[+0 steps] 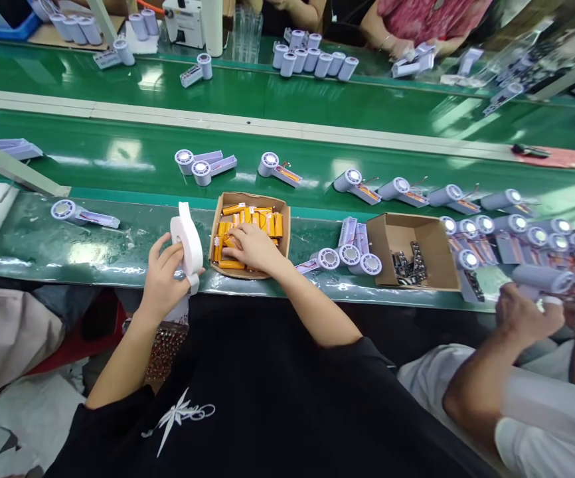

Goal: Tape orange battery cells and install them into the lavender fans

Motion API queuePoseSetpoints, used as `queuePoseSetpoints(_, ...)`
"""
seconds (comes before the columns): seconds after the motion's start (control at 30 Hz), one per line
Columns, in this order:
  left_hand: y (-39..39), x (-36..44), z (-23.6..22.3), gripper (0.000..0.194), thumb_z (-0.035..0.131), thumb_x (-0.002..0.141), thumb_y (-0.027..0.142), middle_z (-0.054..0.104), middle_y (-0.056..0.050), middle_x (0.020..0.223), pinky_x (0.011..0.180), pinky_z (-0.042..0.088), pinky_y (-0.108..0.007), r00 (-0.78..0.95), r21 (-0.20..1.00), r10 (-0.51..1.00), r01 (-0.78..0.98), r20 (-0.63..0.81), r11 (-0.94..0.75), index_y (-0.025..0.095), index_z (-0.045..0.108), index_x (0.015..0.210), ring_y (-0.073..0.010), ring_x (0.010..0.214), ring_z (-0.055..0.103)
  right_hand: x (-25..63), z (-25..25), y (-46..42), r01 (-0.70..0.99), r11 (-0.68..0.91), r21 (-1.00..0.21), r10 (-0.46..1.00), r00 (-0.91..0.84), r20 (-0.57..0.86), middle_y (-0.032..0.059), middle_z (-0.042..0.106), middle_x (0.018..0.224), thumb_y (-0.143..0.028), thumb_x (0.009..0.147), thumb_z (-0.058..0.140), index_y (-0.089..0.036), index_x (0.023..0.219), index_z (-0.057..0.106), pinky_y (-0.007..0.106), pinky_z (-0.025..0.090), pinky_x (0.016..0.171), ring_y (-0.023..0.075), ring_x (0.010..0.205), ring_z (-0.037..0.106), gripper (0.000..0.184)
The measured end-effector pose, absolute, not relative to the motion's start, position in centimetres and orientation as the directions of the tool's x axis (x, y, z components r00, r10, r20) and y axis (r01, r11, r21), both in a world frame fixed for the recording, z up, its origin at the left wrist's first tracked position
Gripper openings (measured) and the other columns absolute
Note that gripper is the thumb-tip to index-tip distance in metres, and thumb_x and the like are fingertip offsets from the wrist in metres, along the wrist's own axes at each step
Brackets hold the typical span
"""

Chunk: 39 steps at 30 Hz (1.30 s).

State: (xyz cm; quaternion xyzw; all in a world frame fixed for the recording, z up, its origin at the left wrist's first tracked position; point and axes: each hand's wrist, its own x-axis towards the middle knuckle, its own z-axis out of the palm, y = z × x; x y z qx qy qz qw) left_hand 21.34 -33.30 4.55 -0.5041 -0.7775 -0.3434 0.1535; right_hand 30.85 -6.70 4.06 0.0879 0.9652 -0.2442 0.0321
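Note:
My left hand (163,279) is closed around a roll of white tape (192,244), held upright over the front edge of the bench. A loose end of the tape sticks up at its top. My right hand (256,248) reaches into a small cardboard box (286,239), its fingers apart and resting on orange-wrapped batteries (270,220) with thin wires. Whether the fingertips pinch one battery is hard to see. Just right of this box lie pale purple fan-like housings (328,258) with round vented ends and open handles.
A larger cardboard box (437,265) holds small dark parts. Several housings (352,180) with batteries in their handles lie on the green conveyor belt (143,149). One housing (66,211) rests at left. A co-worker's hands (529,312) handle a housing at right; other people sit across the belt.

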Motion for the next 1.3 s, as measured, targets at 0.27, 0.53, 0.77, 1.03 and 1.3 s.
queuePoseSetpoints(0.27, -32.2, 22.4, 4.8, 0.039, 0.069, 0.096, 0.012, 0.08, -0.009, 0.127, 0.125, 0.051, -0.062, -0.289, 0.276, 0.768, 0.949, 0.572, 0.152, 0.025, 0.072, 0.133, -0.035, 0.14, 0.063, 33.5, 3.7, -3.4, 0.087, -0.124, -0.988, 0.437, -0.89, -0.133, 0.0046, 0.079, 0.119, -0.044, 0.074, 0.099, -0.024, 0.121, 0.074, 0.04, 0.065, 0.098, 0.0224, 0.101, 0.08, 0.057)
queuePoseSetpoints(0.53, -30.9, 23.4, 5.0, 0.043, 0.067, 0.094, 0.008, 0.082, -0.01, 0.124, 0.114, 0.057, -0.06, -0.223, 0.218, 0.84, 0.968, 0.495, 0.128, 0.026, 0.079, 0.132, -0.037, 0.138, 0.057, 37.2, 7.3, -2.6, 0.008, -0.162, -0.987, 0.436, -0.896, -0.079, 0.004, 0.083, 0.096, -0.056, 0.072, 0.103, -0.023, 0.12, 0.082, 0.038, 0.07, 0.086, 0.0253, 0.096, 0.082, 0.062)
queuePoseSetpoints(0.77, -30.0, 23.9, 5.6, 0.053, 0.066, 0.096, 0.003, 0.084, -0.005, 0.126, 0.114, 0.057, -0.049, -0.177, 0.199, 0.865, 0.976, 0.47, 0.092, 0.033, 0.079, 0.138, -0.031, 0.133, 0.062, 38.1, 9.2, -3.2, 0.074, 0.034, -0.997, 0.441, -0.896, -0.051, 0.0029, 0.085, 0.099, -0.05, 0.074, 0.1, -0.021, 0.127, 0.087, 0.042, 0.069, 0.091, 0.026, 0.096, 0.08, 0.062)
queuePoseSetpoints(1.03, -28.8, 24.2, 7.4, 0.049, 0.06, 0.106, 0.006, 0.082, -0.004, 0.133, 0.101, 0.055, -0.042, -0.054, 0.007, 0.93, 0.998, 0.364, 0.055, 0.031, 0.074, 0.145, -0.0255, 0.108, 0.064, 37.8, 9.5, -3.6, 0.152, 0.17, -0.974, 0.287, -0.953, -0.098, -0.0031, 0.07, 0.07, -0.048, 0.081, 0.094, -0.015, 0.117, 0.087, 0.034, 0.061, 0.079, 0.0214, 0.078, 0.073, 0.049)
queuePoseSetpoints(1.3, -28.8, 29.0, 5.7, 0.03, 0.072, 0.106, 0.028, 0.083, -0.005, 0.105, 0.077, 0.046, -0.043, -0.044, 0.071, 0.876, 0.997, 0.48, 0.01, 0.027, 0.078, 0.136, -0.0237, 0.086, 0.06, 37.6, 5.2, -4.8, -0.259, -0.176, -0.95, 0.823, -0.568, 0.003, 0.0142, 0.083, 0.13, -0.076, 0.088, 0.08, -0.025, 0.138, 0.068, 0.042, 0.072, 0.093, 0.029, 0.116, 0.083, 0.073)
